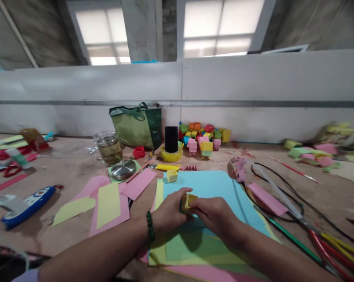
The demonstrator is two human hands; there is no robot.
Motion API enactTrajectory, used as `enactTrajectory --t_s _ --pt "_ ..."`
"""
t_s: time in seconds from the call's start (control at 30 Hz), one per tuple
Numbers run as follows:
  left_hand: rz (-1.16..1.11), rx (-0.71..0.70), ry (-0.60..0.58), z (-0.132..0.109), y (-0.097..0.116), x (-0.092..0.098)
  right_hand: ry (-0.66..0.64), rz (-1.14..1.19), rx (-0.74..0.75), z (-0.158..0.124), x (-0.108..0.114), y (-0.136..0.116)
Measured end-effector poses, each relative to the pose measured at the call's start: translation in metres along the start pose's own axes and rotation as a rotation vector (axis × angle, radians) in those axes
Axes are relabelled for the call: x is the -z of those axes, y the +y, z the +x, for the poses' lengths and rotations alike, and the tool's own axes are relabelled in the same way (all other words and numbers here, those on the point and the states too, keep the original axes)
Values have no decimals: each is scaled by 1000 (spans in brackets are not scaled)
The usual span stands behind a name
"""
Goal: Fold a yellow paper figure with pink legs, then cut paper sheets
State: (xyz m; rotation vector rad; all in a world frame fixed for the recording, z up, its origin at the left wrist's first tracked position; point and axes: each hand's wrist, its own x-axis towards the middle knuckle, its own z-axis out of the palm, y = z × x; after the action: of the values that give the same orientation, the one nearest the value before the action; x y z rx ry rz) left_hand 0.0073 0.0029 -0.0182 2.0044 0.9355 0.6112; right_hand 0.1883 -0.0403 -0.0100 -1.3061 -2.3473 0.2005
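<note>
Yellow, paper-like material forms a small open box point(189, 201), held between both hands above the blue sheet point(207, 180) on the counter point(74, 166). The left hand point(169, 209) has its fingers wrapped around one side; the right hand point(218, 213) has its fingers pinched on the opposite edge. Too hard a squeeze could buckle the walls, and an uneven pull might split a seam. A forward slip of the left fingers could knock the pale cube point(171, 176) just beyond.

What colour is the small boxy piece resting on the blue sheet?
Pale yellow; the boxy piece shows best in the head view.
</note>
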Motion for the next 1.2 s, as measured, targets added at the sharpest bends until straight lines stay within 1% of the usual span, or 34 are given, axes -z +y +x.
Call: enactTrajectory --t_s 0.07,0.17,0.23,0.3,0.4,0.53,0.63,0.77,0.9,1.03,1.2 --pt "2 -11 -16 1 -2 1 -20 -1 2 0 1 -2" --pt "17 -27 -14 2 -3 3 -61 53 -75 0 3 -2" --pt "70 -21 -5 2 -4 3 -83 30 -101 1 3 0" --pt "117 5 5 2 -5 3 -90 -30 -74 2 0 3" --pt "122 29 23 2 -8 1 -70 -82 -25 2 -4 5" --pt "155 -57 -27 3 -7 1 -110 29 -36 2 -4 3" --pt "227 -62 -26 3 -6 1 -141 79 -67 3 -4 2" --pt "282 -73 -39 2 -5 2 -165 67 -105 4 -7 6" --pt "309 -82 -51 3 -5 4 -172 84 -159 4 -8 8" --pt "328 -87 -64 4 -5 4 -191 69 -147 4 -8 8" --pt "255 -87 -31 4 -9 3 -130 -56 -157 6 -6 13"
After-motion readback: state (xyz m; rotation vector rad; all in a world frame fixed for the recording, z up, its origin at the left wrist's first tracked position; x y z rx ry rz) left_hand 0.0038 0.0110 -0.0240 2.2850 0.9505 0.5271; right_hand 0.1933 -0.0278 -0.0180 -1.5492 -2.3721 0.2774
